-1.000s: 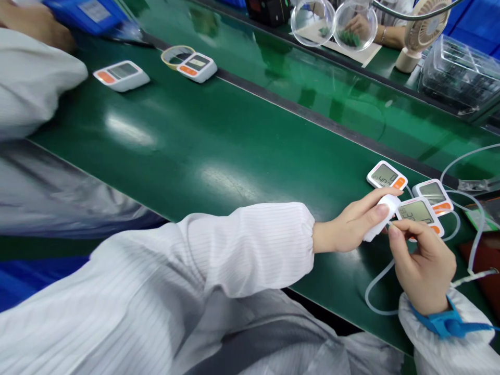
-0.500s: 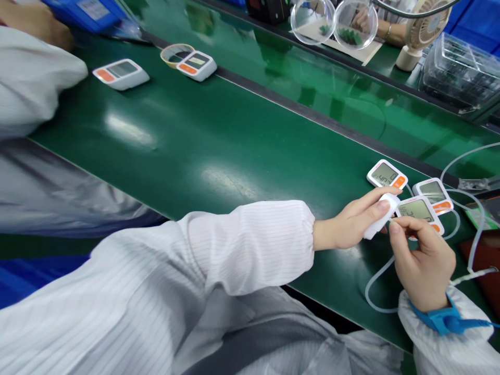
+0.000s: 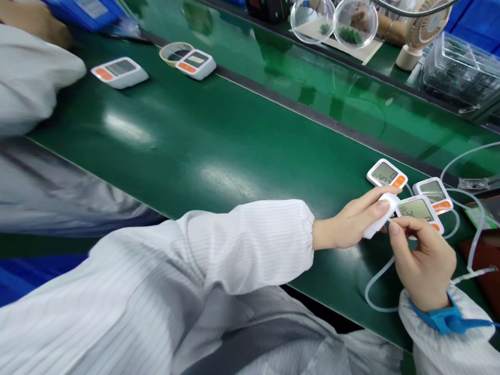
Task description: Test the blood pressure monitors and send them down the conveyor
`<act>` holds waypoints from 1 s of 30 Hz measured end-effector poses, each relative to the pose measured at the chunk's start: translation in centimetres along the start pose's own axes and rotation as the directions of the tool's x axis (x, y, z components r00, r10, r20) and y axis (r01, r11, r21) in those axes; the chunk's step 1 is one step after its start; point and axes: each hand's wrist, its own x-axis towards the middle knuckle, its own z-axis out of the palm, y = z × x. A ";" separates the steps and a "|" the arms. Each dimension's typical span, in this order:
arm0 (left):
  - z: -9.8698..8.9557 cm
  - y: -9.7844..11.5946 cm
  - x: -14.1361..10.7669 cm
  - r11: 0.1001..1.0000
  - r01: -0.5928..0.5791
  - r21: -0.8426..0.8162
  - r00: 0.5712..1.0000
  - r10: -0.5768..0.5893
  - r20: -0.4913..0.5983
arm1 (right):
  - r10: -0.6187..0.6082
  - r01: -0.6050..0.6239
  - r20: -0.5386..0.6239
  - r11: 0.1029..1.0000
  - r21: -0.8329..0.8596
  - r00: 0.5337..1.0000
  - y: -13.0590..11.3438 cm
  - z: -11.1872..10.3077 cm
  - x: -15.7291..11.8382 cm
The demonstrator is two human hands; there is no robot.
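Note:
My left hand (image 3: 357, 219) is closed on a white device (image 3: 380, 216) turned on its side. Against that device's lower end my right hand (image 3: 424, 260) pinches what looks like the end of a clear tube (image 3: 369, 291), mostly hidden by the fingers. Just behind my hands lie three white monitors with orange buttons: one (image 3: 386, 173) at the back, one (image 3: 433, 191) to the right, and one (image 3: 417, 209) partly covered by my right hand. A blue strap (image 3: 443, 317) circles my right wrist.
Two more monitors (image 3: 119, 73) (image 3: 196, 63) lie at the far left, the second beside a tape roll (image 3: 172, 52). A co-worker's sleeve (image 3: 35, 78) rests at the left edge. Across the green bench (image 3: 175, 140) stand a small fan (image 3: 425, 26) and clear trays (image 3: 463, 65).

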 end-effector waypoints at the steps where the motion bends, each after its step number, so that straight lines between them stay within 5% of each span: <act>1: 0.0 0.0 0.0 1.000 -0.002 0.005 1.000 0.002 0.000 | -0.005 0.005 0.007 1.000 0.001 1.000 0.0 0.0 0.0; 30: -0.3 0.2 -0.2 0.977 -0.052 0.209 0.999 0.051 0.006 | 0.020 -0.020 -0.006 0.998 -0.057 1.000 -0.2 0.0 -0.1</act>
